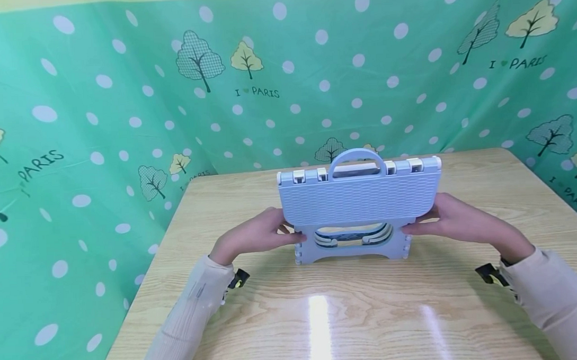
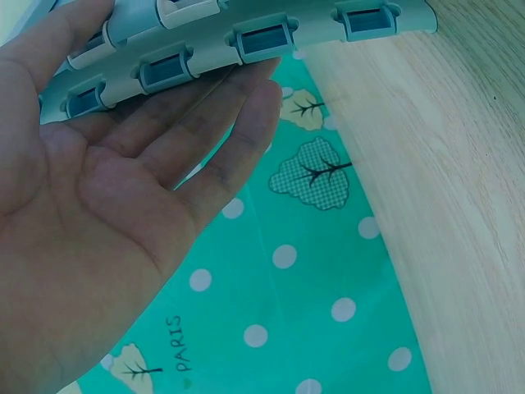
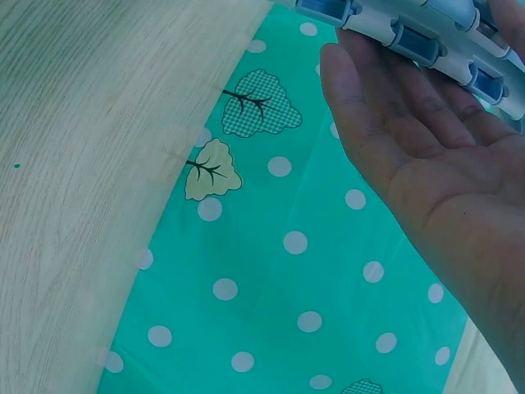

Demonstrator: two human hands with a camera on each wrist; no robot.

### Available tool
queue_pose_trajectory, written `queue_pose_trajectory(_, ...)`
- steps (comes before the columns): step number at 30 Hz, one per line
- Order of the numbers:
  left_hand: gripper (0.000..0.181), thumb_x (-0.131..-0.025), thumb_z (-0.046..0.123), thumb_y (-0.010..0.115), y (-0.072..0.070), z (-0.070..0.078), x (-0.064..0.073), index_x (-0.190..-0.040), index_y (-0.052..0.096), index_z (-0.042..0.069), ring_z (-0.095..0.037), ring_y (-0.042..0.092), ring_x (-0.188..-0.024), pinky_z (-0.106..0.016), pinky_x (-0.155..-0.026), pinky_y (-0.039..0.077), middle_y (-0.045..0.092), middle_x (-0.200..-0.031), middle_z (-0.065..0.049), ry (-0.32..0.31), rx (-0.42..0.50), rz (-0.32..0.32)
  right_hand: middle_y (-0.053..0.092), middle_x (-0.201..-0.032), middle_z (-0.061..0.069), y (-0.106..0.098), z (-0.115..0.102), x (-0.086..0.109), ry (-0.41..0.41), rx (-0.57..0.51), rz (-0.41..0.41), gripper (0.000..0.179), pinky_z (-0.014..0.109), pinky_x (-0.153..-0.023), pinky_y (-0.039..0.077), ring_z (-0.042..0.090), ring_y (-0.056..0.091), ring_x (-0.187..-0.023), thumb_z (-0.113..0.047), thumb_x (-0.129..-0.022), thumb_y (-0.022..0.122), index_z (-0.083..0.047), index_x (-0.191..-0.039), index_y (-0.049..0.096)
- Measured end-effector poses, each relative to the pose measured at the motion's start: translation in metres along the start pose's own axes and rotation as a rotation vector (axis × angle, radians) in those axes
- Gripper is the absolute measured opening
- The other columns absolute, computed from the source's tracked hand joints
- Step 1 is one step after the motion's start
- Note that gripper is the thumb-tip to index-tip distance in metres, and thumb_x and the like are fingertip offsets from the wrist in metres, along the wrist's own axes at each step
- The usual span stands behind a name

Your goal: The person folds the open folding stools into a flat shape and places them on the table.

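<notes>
A light blue plastic folding step stool [image 1: 358, 199] stands partly unfolded over the table, its textured top panel tilted toward me and a curved carry handle at its upper edge. Below the panel shows a leg frame [image 1: 352, 250] with an oval cutout. My left hand [image 1: 259, 231] grips the stool's left side, thumb on the front of the leg frame and fingers behind. On the opposite side my right hand [image 1: 454, 219] holds it the same way. Hinged leg edges [image 2: 262, 38] lie against the fingers in both wrist views. The panel hides some fingertips in the head view.
The stool is over a light wood-grain table [image 1: 255, 319] with bright light reflections near its front. A green dotted cloth [image 1: 286, 116] printed with trees hangs behind the table and along its sides. Dark wrist camera mounts [image 1: 239, 278] sit below both sleeves.
</notes>
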State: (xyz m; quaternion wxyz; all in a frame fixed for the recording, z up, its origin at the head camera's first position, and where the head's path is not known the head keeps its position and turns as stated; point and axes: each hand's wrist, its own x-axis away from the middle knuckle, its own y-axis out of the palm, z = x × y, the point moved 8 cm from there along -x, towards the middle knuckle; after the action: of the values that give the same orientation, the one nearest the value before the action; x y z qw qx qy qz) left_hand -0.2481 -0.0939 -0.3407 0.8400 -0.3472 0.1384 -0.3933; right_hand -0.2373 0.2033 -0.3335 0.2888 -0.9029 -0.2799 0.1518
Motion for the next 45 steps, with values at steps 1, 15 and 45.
queue_pose_trajectory(1, 0.056, -0.096, 0.024, 0.068, 0.0001, -0.0001, 0.0001, -0.146, 0.044, 0.018, -0.009, 0.063, -0.112, -0.03, -0.092, 0.054, 0.06, -0.135, 0.004, -0.002, 0.0, 0.0, 0.054, -0.136, 0.01, 0.0001, 0.0, 0.0, 0.0, 0.0, 0.0, 0.075, 0.036, -0.085, 0.058, 0.01, 0.062, -0.112, -0.015, -0.086, 0.079, -0.014, -0.148, 0.037)
queue_pose_trajectory(15, 0.056, -0.097, 0.023, 0.067, -0.0005, -0.0004, -0.0009, -0.147, 0.044, 0.016, -0.01, 0.063, -0.112, -0.03, -0.092, 0.054, 0.059, -0.136, 0.002, 0.003, -0.018, 0.007, 0.056, -0.135, 0.009, -0.0006, 0.0009, -0.001, 0.003, 0.002, 0.006, 0.07, 0.035, -0.084, 0.058, 0.011, 0.062, -0.11, -0.014, -0.087, 0.078, -0.013, -0.146, 0.04)
queue_pose_trajectory(45, 0.051, -0.098, 0.021, 0.064, -0.0006, -0.0002, -0.001, -0.146, 0.046, 0.015, -0.011, 0.064, -0.111, -0.027, -0.092, 0.053, 0.061, -0.135, 0.0, -0.006, -0.05, 0.014, 0.057, -0.133, 0.008, -0.0007, 0.0025, -0.0015, -0.026, 0.01, 0.016, 0.065, 0.034, -0.083, 0.059, 0.011, 0.064, -0.108, -0.013, -0.089, 0.076, -0.013, -0.145, 0.042)
